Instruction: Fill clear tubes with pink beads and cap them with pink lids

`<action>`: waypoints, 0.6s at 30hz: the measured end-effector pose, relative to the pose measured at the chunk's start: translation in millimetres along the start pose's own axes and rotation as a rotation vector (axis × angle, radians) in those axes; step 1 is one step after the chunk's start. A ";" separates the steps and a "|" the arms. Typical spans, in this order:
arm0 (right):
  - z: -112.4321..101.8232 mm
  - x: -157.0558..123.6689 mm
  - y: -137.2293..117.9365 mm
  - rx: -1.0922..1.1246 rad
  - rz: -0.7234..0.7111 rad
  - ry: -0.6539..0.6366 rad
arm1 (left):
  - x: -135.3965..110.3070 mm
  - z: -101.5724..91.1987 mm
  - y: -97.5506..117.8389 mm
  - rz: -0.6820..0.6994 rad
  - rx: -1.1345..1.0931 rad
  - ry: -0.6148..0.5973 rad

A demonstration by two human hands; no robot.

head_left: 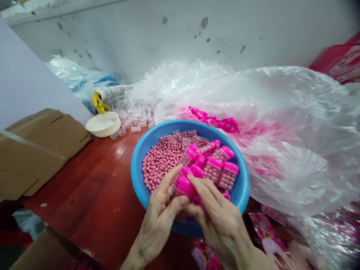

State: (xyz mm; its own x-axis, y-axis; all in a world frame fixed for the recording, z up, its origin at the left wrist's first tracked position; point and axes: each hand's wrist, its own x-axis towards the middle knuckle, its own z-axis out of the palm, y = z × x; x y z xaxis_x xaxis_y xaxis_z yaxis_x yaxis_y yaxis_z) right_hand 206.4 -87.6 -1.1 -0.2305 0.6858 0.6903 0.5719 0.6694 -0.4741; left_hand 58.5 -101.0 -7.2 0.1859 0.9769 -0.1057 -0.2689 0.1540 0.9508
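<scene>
My left hand [161,208] is closed around a small container with a bright pink cap [185,186], over the near side of the blue basin [136,165]. Against the same cap press the fingers of my right hand [218,212]; the lower part of the container is hidden by both hands. Loose pink beads [160,163] fill the basin's left side. To the right lie several bead-filled transparent containers with pink caps [213,164]. Bead-filled ones without caps [184,138] rest along the far inner wall.
Behind the basin, transparent little containers [136,116] spread over the red table [112,176]. A white shallow dish [104,124] and yellow tape [99,104] stand left of them. Plastic bags [295,138] with pink parts [215,120] cover the right. Cardboard [42,150] borders the left.
</scene>
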 end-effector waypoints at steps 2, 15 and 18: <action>1.0 -0.9 -2.8 -0.178 -0.151 -0.092 | -0.9 -1.0 -0.6 0.013 0.016 0.030; 13.1 -2.7 2.5 -0.195 -0.263 -0.044 | -4.0 2.3 -1.9 -0.075 0.029 0.107; 23.8 -7.6 6.4 -0.159 -0.269 -0.008 | -3.4 5.2 2.1 -0.112 0.040 0.138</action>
State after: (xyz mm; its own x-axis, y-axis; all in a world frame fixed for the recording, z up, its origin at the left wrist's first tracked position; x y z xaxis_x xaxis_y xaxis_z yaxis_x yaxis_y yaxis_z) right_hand 193.1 -81.7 -22.4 -0.3959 0.4930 0.7747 0.6057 0.7743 -0.1833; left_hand 62.3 -104.8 -3.3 0.0804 0.9653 -0.2483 -0.2159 0.2601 0.9411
